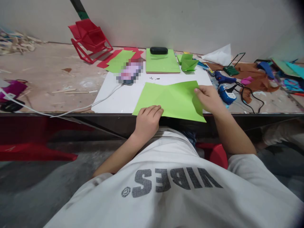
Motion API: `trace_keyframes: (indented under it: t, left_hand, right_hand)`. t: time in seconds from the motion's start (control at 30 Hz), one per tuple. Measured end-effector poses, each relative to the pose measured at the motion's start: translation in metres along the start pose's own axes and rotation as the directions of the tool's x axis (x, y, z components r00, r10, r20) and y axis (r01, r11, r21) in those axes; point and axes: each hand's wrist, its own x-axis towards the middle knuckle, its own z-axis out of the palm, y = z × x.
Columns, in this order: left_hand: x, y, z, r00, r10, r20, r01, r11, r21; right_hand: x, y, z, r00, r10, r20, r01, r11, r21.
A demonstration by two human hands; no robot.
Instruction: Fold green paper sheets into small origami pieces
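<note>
In the head view, my right hand (207, 97) pinches the sheet (174, 98) over the table's (57, 74) near edge; my left hand (148, 118) lies on it, grip unclear. I'm positioning it, I judge; moving it calls for steady fingers.

The sheet of paper (169, 99) is bright lime green, deepening to a darker shade near its right end. Beneath it, the board (110, 99) is plain white. The pad (163, 66) and the folded paper piece (189, 64) are also lime green; the slim case (158, 50) is black. The model chair (91, 38) is solid red, the tabletop (52, 72) a dusty pinkish beige, the cable (102, 102) white. On the right, the glue gun (225, 78) is dark blue, the power socket (228, 95) blue and white, the crumpled paper (248, 69) rusty brown, the small scrap (247, 80) hot pink. The shirt (175, 212) is off-white, its letters (142, 183) dark grey with a fine grid pattern.
</note>
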Motion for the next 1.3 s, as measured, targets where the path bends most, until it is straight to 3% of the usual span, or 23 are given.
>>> trace_keyframes:
  t: [0.07,0.13,0.3,0.43,0.53,0.6,0.7,0.77,0.9,1.07,1.17,1.23,1.3]
  left_hand:
    - [0.010,0.008,0.002,0.997,-0.031,0.071,0.031,0.999,0.009]
    - [0.022,0.016,0.005,0.990,-0.049,0.129,0.049,0.999,0.007]
    - [0.049,0.023,0.007,0.978,-0.016,0.208,0.035,0.996,-0.086]
    - [0.055,0.008,-0.007,0.963,-0.021,0.267,0.090,0.964,-0.249]
    - [0.054,-0.010,-0.016,0.973,-0.118,0.196,0.178,0.929,-0.325]
    - [0.053,-0.018,-0.018,0.983,-0.144,0.112,0.171,0.941,-0.293]
    - [0.053,-0.027,-0.016,0.995,-0.075,0.070,0.087,0.977,-0.194]
    - [0.056,-0.031,-0.016,0.991,0.005,0.130,0.014,0.989,-0.146]
    - [0.070,-0.037,-0.019,0.958,0.081,0.275,-0.054,0.993,-0.104]
    - [0.095,-0.046,-0.026,0.900,0.078,0.428,-0.036,0.994,-0.104]
    - [0.120,-0.061,-0.034,0.843,0.128,0.523,-0.065,0.988,-0.137]
    - [0.144,-0.072,-0.038,0.762,0.167,0.626,-0.070,0.982,-0.177]
    - [0.171,-0.081,-0.039,0.716,0.131,0.686,-0.034,0.988,-0.153]
  right_hand:
    - [0.006,-0.015,0.001,0.997,-0.066,0.029,0.071,0.973,-0.220]
    - [0.011,-0.033,0.007,0.989,-0.131,0.066,0.145,0.939,-0.311]
    - [0.011,-0.055,0.041,0.948,-0.244,0.204,0.305,0.876,-0.373]
    - [-0.006,-0.050,0.064,0.945,-0.209,0.251,0.297,0.870,-0.395]
    - [-0.020,-0.048,0.070,0.930,-0.200,0.310,0.305,0.889,-0.342]
    - [-0.026,-0.051,0.071,0.911,-0.228,0.344,0.337,0.893,-0.298]
    - [-0.028,-0.057,0.072,0.876,-0.263,0.404,0.379,0.894,-0.239]
    - [-0.027,-0.059,0.072,0.866,-0.256,0.429,0.375,0.901,-0.220]
    - [-0.025,-0.057,0.069,0.855,-0.238,0.460,0.356,0.915,-0.189]
    - [-0.011,-0.051,0.055,0.784,-0.289,0.550,0.382,0.922,-0.061]
    - [0.021,-0.042,0.044,0.750,-0.326,0.576,0.410,0.912,-0.019]
    - [0.052,-0.030,0.038,0.766,-0.326,0.554,0.409,0.912,-0.028]
    - [0.083,-0.017,0.036,0.779,-0.282,0.559,0.379,0.923,-0.062]
